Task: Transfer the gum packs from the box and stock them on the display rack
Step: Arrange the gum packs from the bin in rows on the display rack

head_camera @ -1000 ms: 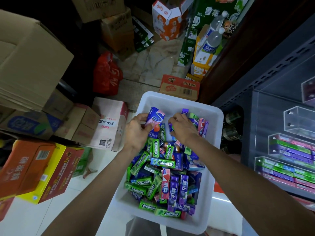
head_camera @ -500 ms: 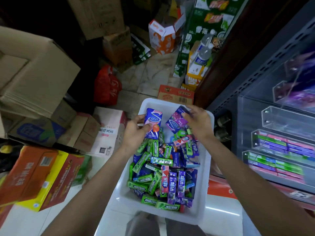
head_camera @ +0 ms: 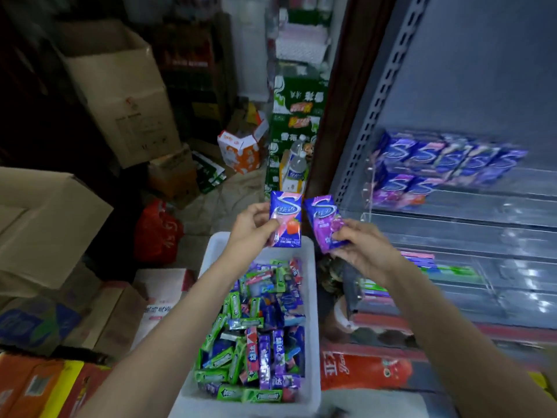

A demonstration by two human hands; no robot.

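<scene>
The left hand (head_camera: 251, 227) pinches a blue gum pack with a pink corner (head_camera: 285, 219) by its lower left edge, thumb across the front. The right hand (head_camera: 363, 251) grips a purple gum pack (head_camera: 325, 222) near its bottom end, fingers curled round it. Both packs are lifted clear above the far rim of the white box (head_camera: 313, 315), which sits below and between the two forearms and is well filled with loose green, purple and blue packs.

Beyond and to the right of the right hand stands the display rack (head_camera: 452, 212), its clear tiers partly filled: a row of blue packs (head_camera: 446, 158) on an upper tier, thin packs on lower ones. That part of the view is blurred, so exact slots cannot be read.

The step in hand looks like carrying the pair to the rack. To do it well, it seems best to match each pack to the tier holding its own flavour, keep the printed face outward and upright, and slide it in beside its neighbours rather than dropping it. Stocking one hand at a time should keep the loosely pinched blue pack from slipping.
</scene>
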